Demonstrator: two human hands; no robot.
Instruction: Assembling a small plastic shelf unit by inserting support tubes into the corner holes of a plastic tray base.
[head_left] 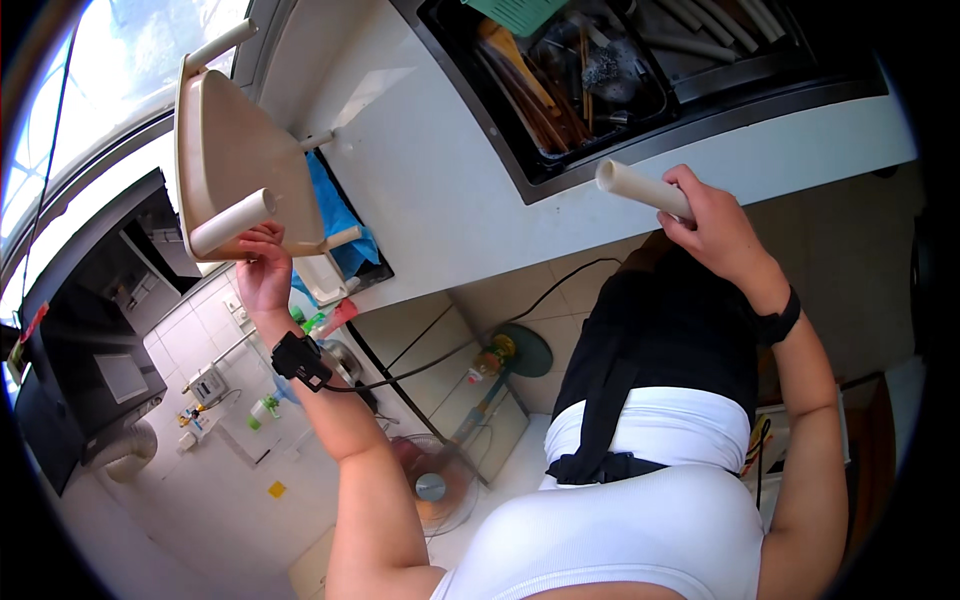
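My left hand (264,268) is closed on the edge of a beige plastic shelf panel (240,150), beside one of its short white corner posts (234,222). The panel is tilted on its side at the left end of the counter, with posts sticking out at its corners. My right hand (718,222) is wrapped round a hollow white plastic tube (640,188). Its open end points left, over the counter's front edge. Several similar white tubes (715,25) lie in the right part of the sink.
The dark sink basin (500,135) holds wooden utensils (530,75), chopsticks and suds, with a green basket (518,12) above. Blue cloth (335,220) lies behind the panel. A black cable (430,375) runs from my left wrist. A fan (430,487) stands below.
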